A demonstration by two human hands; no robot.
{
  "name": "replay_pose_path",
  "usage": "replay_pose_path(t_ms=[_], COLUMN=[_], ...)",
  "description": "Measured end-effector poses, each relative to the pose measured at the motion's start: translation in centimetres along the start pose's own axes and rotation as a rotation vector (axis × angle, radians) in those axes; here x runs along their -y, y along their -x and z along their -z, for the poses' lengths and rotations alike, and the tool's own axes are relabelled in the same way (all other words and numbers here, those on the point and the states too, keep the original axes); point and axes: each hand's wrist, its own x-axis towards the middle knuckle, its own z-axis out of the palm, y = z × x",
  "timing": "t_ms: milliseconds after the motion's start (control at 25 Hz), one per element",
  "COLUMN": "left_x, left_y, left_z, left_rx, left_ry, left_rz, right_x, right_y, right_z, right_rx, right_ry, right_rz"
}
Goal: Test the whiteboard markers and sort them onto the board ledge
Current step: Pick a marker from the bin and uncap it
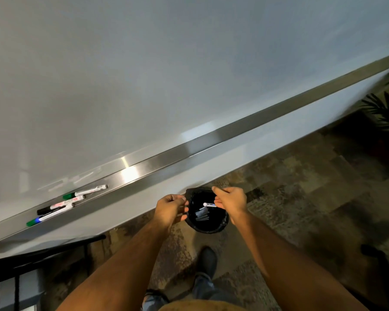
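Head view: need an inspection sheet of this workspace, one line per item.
Surface: long brushed-metal board ledge under the white whiteboard.
Job's things: four white-barrelled markers on the ledge, caps green, black, and one unclear; white marker with blue band pinched over the black bag-lined bin.
Clutter: dark items inside the bin, unidentifiable.
Grippers: left hand fingers curled beside the bin, contents unclear; right hand pinches the marker.
Cables: nothing seen.
Surroundings: patterned carpet, potted plant, dark chair frame.
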Motion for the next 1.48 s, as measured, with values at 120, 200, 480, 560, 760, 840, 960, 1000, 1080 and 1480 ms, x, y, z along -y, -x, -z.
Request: replay_pose_path(t_ms=[120,200,480,560,760,840,960,1000,1080,1480], left_x=[0.7,0.7,0.8,0.5,-0.4,-0.7,-1.5,-1.7,-2.0,-4.2], left_y=[0.1,0.4,1.4,1.9,2.8,3.4,4.3,4.4,4.2,1.2], left_z=[0.5,1.2,5.9,7.8,14.4,17.4,21.7,23.3,26.4,32.4], left_rx=[-0.001,-0.003,-0.033,-0.043,-0.107,-0.143,-0.203,-0.229,-0.273,-0.192], left_ry=[0.009,0.026,0.109,0.146,0.264,0.302,0.361,0.38,0.391,0.243], left_rz=[0.019,0.024,-0.006,-0.026,-0.092,-0.116,-0.171,-0.185,-0.203,-0.097], right_x=[-0.4,-0.7,1.0,2.1,5.2,5.9,6.2,6.3,6.6,6.0], right_y=[0.3,1.1,4.8,6.0,8.9,10.1,11.6,12.1,13.0,15.0], right_z=[0.3,0.3,-4.3,-6.7,-14.1,-17.5,-22.2,-23.7,-26.3,-31.8], right_rx=[0.029,0.083,0.298,0.346,0.471,0.491,0.518,0.53,0.544,0.416], right_ry=[-0.08,-0.096,-0.081,-0.084,0.019,0.067,0.102,0.123,0.171,0.203], right_rz=[-0.029,-0.051,-0.013,0.014,0.09,0.111,0.143,0.153,0.159,0.108])
